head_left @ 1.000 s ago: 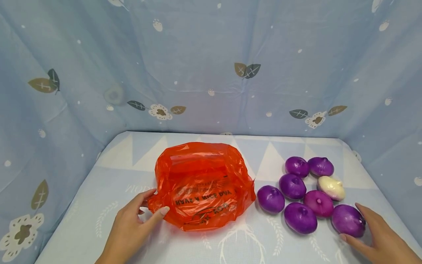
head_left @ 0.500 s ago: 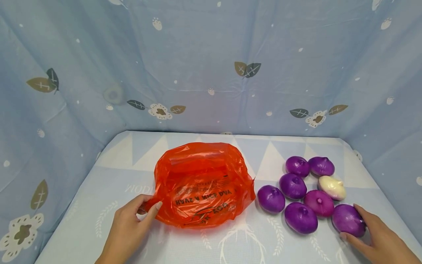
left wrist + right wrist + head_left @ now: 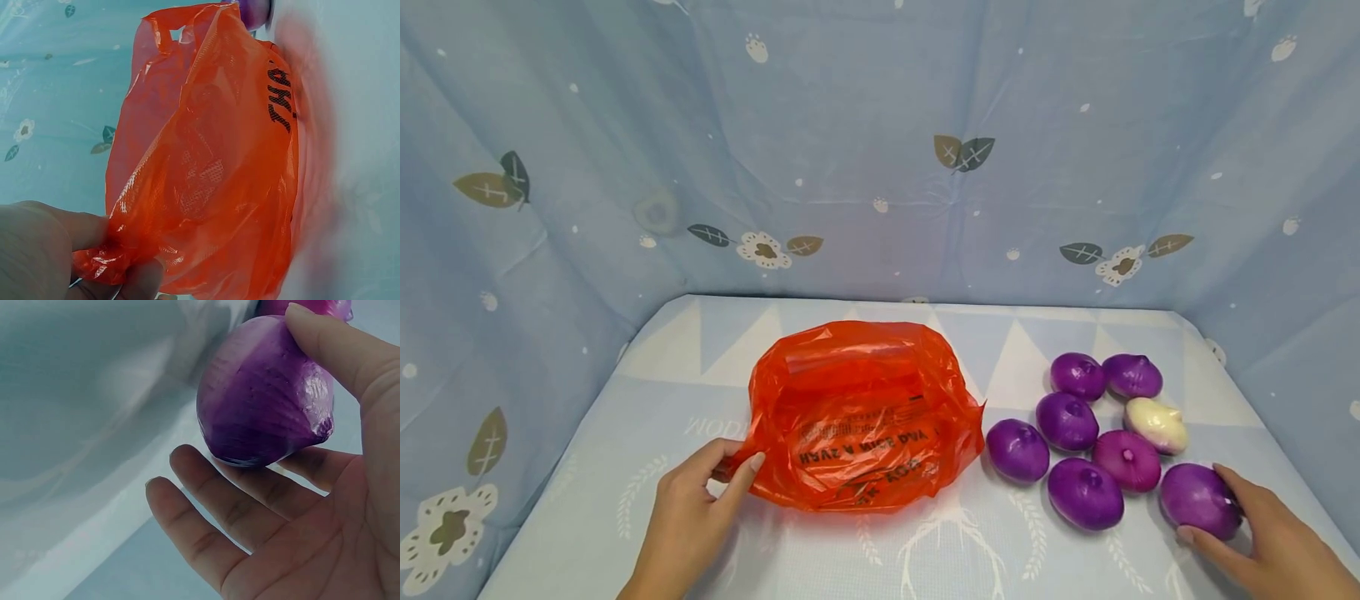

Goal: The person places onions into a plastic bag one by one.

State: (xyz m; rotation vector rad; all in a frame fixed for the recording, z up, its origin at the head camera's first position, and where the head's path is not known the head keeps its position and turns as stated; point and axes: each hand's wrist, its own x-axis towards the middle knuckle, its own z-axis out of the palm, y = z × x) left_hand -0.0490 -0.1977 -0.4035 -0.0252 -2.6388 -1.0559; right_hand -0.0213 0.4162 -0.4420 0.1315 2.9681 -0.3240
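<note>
A red plastic bag (image 3: 865, 425) lies on the table with its mouth spread toward me and dark print on it. My left hand (image 3: 696, 512) pinches the bag's gathered left edge between thumb and fingers. The left wrist view shows this bunched bit of the bag (image 3: 103, 259) in the fingers. At the far right, my right hand (image 3: 1273, 529) holds a purple onion (image 3: 1200, 502) between thumb and forefinger. From the right wrist, the onion (image 3: 262, 394) sits against the thumb, and the other fingers extend below it.
Several more purple onions (image 3: 1084, 493) lie grouped between the bag and my right hand. Among them is one pale, whitish onion (image 3: 1156, 425). A patterned blue curtain (image 3: 880, 150) surrounds the table (image 3: 805, 558) at the back and sides.
My left hand has drawn back slightly left, its thumb now closed on the bag's edge, which is pulled a little with it. The onion in my right hand has shifted slightly right.
</note>
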